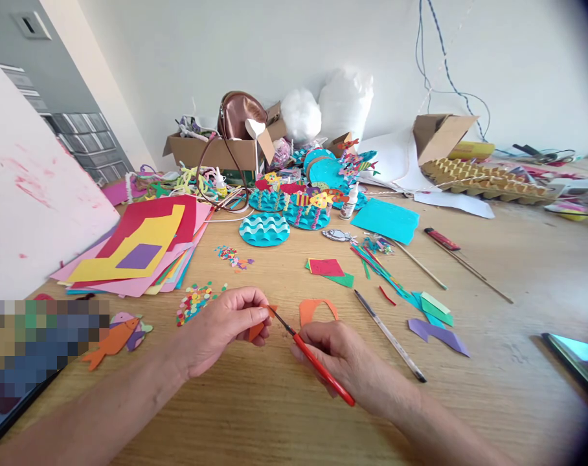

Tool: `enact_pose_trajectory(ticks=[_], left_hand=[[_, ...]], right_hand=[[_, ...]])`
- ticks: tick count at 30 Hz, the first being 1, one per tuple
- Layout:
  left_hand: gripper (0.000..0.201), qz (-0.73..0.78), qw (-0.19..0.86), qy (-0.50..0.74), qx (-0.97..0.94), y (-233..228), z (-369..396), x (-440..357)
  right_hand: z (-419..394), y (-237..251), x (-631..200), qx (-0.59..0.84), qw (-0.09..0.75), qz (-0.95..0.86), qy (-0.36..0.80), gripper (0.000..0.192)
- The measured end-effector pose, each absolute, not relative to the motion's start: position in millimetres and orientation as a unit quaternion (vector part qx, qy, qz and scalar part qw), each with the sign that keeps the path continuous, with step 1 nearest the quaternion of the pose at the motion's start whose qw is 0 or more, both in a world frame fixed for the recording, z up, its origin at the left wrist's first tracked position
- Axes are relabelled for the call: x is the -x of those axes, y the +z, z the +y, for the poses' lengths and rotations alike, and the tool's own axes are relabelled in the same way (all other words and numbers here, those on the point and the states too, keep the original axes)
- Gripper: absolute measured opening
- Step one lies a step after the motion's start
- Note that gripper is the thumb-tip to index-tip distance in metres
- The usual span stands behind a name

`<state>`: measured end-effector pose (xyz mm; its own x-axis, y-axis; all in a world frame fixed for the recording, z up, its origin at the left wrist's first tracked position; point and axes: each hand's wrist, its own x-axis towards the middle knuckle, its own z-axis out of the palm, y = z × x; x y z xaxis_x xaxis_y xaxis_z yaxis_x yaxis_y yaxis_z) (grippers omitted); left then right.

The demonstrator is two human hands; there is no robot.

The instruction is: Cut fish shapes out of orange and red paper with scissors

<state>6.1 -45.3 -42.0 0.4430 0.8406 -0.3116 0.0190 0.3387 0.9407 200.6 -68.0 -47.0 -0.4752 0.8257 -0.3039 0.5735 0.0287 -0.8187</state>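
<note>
My left hand [223, 327] pinches a small orange paper piece [256, 331] between thumb and fingers just above the wooden table [517, 285]. My right hand [345, 362] grips small red-handled scissors [320, 367], whose dark tips meet the top edge of the orange piece. An orange paper offcut with a curved cutout [316, 309] lies on the table just beyond my right hand. A thin pencil [390, 335] lies to the right of that hand.
A stack of coloured paper sheets [143, 249] lies at the left, confetti dots [194, 303] near my left hand, an orange paper fish [114, 340] further left. Teal wave discs [265, 230], cardboard boxes [216, 152], paper scraps [434, 323] and a phone [578, 359] surround the work spot.
</note>
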Motion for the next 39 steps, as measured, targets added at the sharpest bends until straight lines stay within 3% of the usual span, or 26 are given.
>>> enact_pose_trajectory(ticks=[6, 12, 25, 36, 39], left_hand=[[0.014, 0.462, 0.672, 0.253, -0.521, -34.9, -41.4, 0.2], [0.018, 0.485, 0.557, 0.213, -0.64, -27.3, -32.1, 0.1], [0.012, 0.469, 0.507, 0.119, -0.714, -40.0, -13.9, -13.8], [0.017, 0.524, 0.541, 0.259, -0.605, -31.0, 0.0, 3.4], [0.017, 0.543, 0.51, 0.278, -0.607, -25.9, 15.4, 18.4]], right_hand=[[-67.6, -51.0, -201.5, 0.49, 0.117, -0.734, 0.455, 0.035], [-65.9, -52.9, -202.2, 0.491, 0.11, -0.748, 0.433, 0.037], [-66.3, -53.9, -203.3, 0.494, 0.084, -0.77, 0.395, 0.03], [-68.1, -52.6, -204.4, 0.503, 0.039, -0.79, 0.349, 0.025], [-68.6, -53.0, -203.8, 0.504, 0.043, -0.79, 0.346, 0.025]])
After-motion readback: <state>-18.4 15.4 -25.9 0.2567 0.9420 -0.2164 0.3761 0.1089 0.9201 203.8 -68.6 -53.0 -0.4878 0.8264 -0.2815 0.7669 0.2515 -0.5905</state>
